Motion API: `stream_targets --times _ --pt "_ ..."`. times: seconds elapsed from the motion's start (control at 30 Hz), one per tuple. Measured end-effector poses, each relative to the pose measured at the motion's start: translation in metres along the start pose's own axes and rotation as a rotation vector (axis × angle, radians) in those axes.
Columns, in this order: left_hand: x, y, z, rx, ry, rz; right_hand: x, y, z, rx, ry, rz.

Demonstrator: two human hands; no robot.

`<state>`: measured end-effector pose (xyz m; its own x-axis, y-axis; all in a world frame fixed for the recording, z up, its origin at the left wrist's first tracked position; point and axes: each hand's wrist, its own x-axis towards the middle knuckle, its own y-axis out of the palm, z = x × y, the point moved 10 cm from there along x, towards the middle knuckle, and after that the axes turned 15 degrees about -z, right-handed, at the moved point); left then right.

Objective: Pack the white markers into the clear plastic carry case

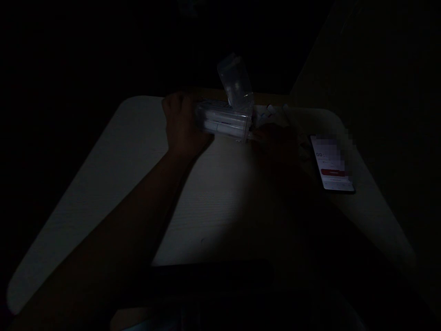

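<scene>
Left hand (184,124) in closed grip on clear plastic box (223,120), lid (236,82) raised, right hand (275,147) shadowed at box end, grip unclear, smartphone (330,163) on pale surface (103,184)

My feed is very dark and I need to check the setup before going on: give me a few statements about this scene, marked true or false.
1. The left hand holds the end of a clear plastic box. True.
2. The box's lid is shut. False: the clear lid stands open, tilted up at the far side.
3. White rod-like items lie inside the box. True.
4. The right hand is holding the smartphone. False: it is at the box's right end, apart from the smartphone.
5. The smartphone lies face up on the pale table, with its screen lit. True.
</scene>
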<state>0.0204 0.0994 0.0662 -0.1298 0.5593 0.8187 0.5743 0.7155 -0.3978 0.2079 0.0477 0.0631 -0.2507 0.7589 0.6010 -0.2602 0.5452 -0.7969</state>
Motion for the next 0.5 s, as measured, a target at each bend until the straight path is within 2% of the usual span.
stream_targets --times 0.2,0.5 --pt "0.0 0.0 0.001 0.025 -0.004 -0.004 -0.002 0.008 0.009 0.032 -0.059 0.095" --pt "0.0 0.0 0.002 0.012 -0.01 0.007 0.001 0.003 -0.002 -0.02 0.037 0.064"
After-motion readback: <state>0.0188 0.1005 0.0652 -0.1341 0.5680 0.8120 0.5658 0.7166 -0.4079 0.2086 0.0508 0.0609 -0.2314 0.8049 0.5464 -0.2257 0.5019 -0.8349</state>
